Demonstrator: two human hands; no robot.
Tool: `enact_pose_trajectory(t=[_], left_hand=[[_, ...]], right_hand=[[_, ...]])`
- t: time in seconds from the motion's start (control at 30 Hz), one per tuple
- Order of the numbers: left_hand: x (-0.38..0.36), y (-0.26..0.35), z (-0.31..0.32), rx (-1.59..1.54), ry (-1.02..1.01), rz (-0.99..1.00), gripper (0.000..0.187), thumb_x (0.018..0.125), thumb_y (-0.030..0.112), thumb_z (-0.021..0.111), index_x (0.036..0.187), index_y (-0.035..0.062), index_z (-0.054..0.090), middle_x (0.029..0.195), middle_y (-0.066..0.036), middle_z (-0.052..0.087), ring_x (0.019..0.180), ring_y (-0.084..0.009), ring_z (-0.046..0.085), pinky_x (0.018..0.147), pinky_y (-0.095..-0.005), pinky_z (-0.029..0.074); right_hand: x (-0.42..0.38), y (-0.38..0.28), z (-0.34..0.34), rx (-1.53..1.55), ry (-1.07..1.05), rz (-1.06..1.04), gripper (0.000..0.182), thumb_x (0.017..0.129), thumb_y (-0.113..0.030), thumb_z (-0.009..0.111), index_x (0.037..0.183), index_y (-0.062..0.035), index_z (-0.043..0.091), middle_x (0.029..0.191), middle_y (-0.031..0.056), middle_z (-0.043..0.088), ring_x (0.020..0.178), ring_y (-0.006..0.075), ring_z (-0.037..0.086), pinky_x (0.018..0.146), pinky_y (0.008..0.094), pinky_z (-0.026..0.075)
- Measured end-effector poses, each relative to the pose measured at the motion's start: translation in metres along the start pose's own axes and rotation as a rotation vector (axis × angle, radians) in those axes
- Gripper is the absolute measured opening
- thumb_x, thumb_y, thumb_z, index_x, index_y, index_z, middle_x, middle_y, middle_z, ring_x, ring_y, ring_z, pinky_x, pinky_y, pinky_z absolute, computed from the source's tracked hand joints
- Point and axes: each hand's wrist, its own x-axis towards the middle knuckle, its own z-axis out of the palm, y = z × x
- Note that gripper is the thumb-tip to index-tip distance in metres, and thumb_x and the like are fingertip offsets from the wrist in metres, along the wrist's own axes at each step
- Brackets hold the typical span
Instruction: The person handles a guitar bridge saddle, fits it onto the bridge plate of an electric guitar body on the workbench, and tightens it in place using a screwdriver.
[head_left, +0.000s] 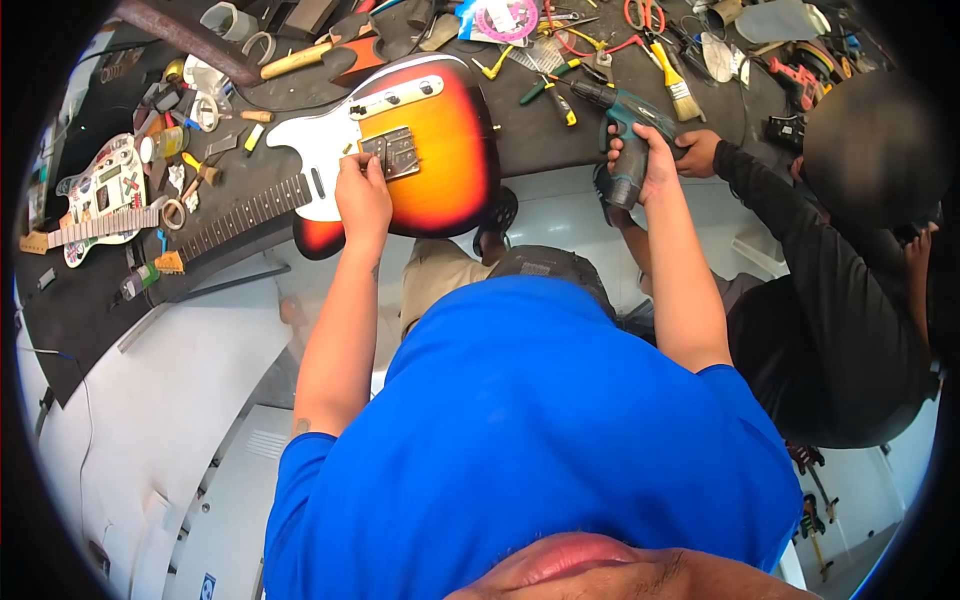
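A sunburst electric guitar (455, 130) lies on the dark workbench, its white pickguard (325, 150) facing up and its neck (245, 217) pointing to the lower left. My left hand (364, 200) is over the guitar body beside the metal bridge (392, 153). Its fingertips are pinched together, and whatever they hold is too small to make out. To the right of the guitar, my right hand (652, 165) grips a teal and black cordless drill (632, 125) by its handle. The drill's front end points toward the upper left, apart from the guitar.
A co-worker in black sleeves (790, 210) sits close on the right, one hand (698, 153) beside the drill. A paintbrush (678, 85), pliers (548, 88) and other tools crowd the bench's far side. A second, stickered guitar (105, 190) lies at left.
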Motion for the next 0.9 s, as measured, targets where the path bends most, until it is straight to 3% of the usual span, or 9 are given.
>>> enact_pose_trajectory(t=[0.17,0.27,0.43,0.53,0.57,0.63,0.77,0.8,0.9], left_hand=[[0.005,0.012,-0.005,-0.093,-0.036,-0.172,0.019,0.109,0.010,0.064,0.124,-0.0005,0.069,0.105,-0.023,0.077,0.092,-0.0378,0.076,0.082,-0.0446,0.059],[0.004,0.000,-0.001,-0.144,-0.050,-0.049,0.020,0.107,0.010,0.066,0.125,0.0045,0.072,0.106,-0.020,0.076,0.095,-0.0372,0.075,0.084,-0.0471,0.058],[0.010,0.001,-0.003,0.309,-0.074,0.297,0.026,0.101,0.012,0.072,0.126,0.0082,0.074,0.108,-0.016,0.073,0.103,-0.0384,0.070,0.087,-0.0534,0.055],[0.015,0.017,-0.010,0.388,-0.067,0.244,0.033,0.098,0.014,0.075,0.129,0.0062,0.072,0.110,-0.017,0.073,0.104,-0.0402,0.070,0.088,-0.0544,0.055],[0.014,0.028,-0.014,0.410,-0.060,0.220,0.035,0.097,0.015,0.076,0.130,0.0054,0.071,0.110,-0.017,0.073,0.104,-0.0408,0.070,0.088,-0.0543,0.055],[0.011,0.052,-0.014,0.137,-0.050,0.335,0.041,0.094,0.015,0.078,0.133,0.0035,0.069,0.114,-0.020,0.072,0.106,-0.0422,0.069,0.092,-0.0535,0.056],[-0.026,0.185,-0.025,-0.835,-0.803,0.235,0.097,0.084,0.014,0.086,0.167,0.0047,0.038,0.153,-0.020,0.060,0.137,-0.0304,0.061,0.113,-0.0466,0.052],[-0.024,0.193,-0.027,-0.980,-0.933,0.275,0.090,0.083,0.012,0.087,0.162,0.0030,0.045,0.148,-0.016,0.063,0.131,-0.0276,0.065,0.112,-0.0445,0.052],[-0.025,0.205,-0.043,-1.403,-0.761,-0.234,0.055,0.088,0.001,0.080,0.140,0.0012,0.064,0.127,-0.009,0.072,0.113,-0.0202,0.070,0.100,-0.0366,0.056]], right_hand=[[0.015,-0.001,0.004,-0.205,0.304,-0.194,0.039,0.095,-0.032,0.083,0.109,0.0016,0.071,0.089,0.0135,0.076,0.071,0.0245,0.075,0.064,0.0386,0.061],[0.005,0.004,0.010,-0.476,0.431,-0.320,0.041,0.093,-0.034,0.088,0.101,0.0028,0.071,0.082,0.0129,0.073,0.065,0.0234,0.073,0.060,0.0365,0.059],[-0.002,0.013,0.023,-0.333,0.460,-0.404,0.040,0.093,-0.032,0.092,0.104,0.0003,0.071,0.081,0.0094,0.072,0.062,0.0202,0.070,0.054,0.0342,0.056],[-0.017,0.027,0.036,-0.267,0.482,-0.609,0.036,0.095,-0.028,0.090,0.108,-0.0003,0.071,0.091,0.0088,0.074,0.077,0.0192,0.073,0.067,0.0359,0.059],[-0.034,0.034,0.061,-0.223,0.485,-0.811,0.039,0.098,-0.023,0.086,0.121,0.0016,0.067,0.109,0.0086,0.074,0.096,0.0192,0.071,0.086,0.0377,0.057],[-0.065,0.045,0.097,-0.384,0.373,-1.019,0.049,0.098,-0.021,0.085,0.135,-0.0001,0.059,0.121,0.0113,0.071,0.106,0.0213,0.069,0.094,0.0370,0.055],[-0.137,0.094,0.156,-0.880,0.143,-1.156,0.055,0.101,-0.019,0.074,0.148,-0.0001,0.051,0.129,0.0177,0.065,0.126,0.0327,0.063,0.111,0.0439,0.048],[-0.144,0.099,0.166,-0.995,0.003,-1.331,0.054,0.102,-0.022,0.070,0.149,0.0000,0.051,0.131,0.0203,0.062,0.131,0.0365,0.061,0.114,0.0472,0.046],[-0.147,0.076,0.170,-0.989,-0.429,-1.225,0.054,0.106,-0.037,0.056,0.142,0.0031,0.061,0.135,0.0228,0.061,0.134,0.0393,0.059,0.119,0.0475,0.043]])
